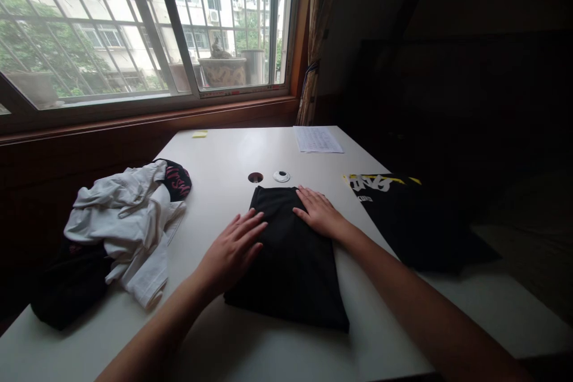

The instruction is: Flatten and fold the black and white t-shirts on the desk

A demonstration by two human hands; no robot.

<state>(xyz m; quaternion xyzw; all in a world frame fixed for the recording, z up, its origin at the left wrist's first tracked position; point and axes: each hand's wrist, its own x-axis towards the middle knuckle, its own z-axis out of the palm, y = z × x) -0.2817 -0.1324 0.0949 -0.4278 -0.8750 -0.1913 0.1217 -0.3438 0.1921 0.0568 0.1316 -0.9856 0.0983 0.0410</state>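
Observation:
A folded black garment (290, 268) lies flat on the white table (210, 334) in front of me, its narrower end toward the window. My left hand (237, 245) rests on its left edge with the fingers stretched out. On its upper right part lies my right hand (319, 210), palm down and fingers extended. Neither hand grips the cloth. What kind of garment it is, I cannot tell from the folded shape.
A crumpled white garment (129, 209) sits with dark clothes on the left. At the right edge lies a black garment with white lettering (403, 221). Papers (317, 139), a yellow sticky-note pad (199, 133), a round hole (255, 177) and a white cap (282, 175) are farther back.

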